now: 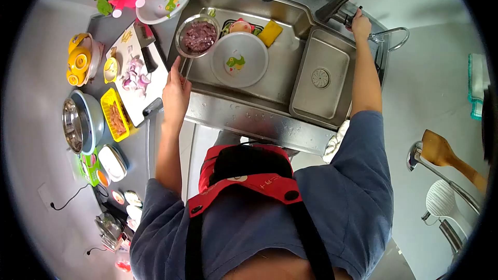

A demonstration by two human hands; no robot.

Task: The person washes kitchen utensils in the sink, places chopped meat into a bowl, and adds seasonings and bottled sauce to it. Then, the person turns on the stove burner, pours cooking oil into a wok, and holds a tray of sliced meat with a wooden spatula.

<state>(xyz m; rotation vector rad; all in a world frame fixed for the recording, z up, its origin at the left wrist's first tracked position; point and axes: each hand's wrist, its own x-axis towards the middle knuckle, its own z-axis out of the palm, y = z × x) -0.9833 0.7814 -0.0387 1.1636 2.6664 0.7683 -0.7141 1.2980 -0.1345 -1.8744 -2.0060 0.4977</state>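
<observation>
Metal strainer [180,41], handled, loaded with raw reddish meat [200,37]: located above the left edge of the steel sink [284,67], toward the far-left corner, just beside a white plastic bowl [254,67] with green cartoon print. Left hand [177,93] closed around the strainer's handle; right hand [359,25] closed about the side control of the faucet [332,6], at the sink's far-right corner. Contact between strainer and sink rim: not discernible. Mesh not resolved at this size. Handling, estimated: frame light and stiff; load soft, wet and slippery; weight out at the bowl end, hence liable to tip or roll under a loose grip. Best held by the handle, close to the rim, and kept level; not fragile, but apt to spill over the lip. Inside the sink: yellow sponge [270,33] near the far edge, steel drain basin [332,52] along the right edge. On the counter to the left: white cutting board [156,87], with cleaver [146,33] along the right edge toward the far end, chopped red onion [136,77] at the middle; yellow tray [108,95] beside the left edge. Room: pale walls; wooden spatula [437,148] and white skimmer [442,197] at right.
</observation>
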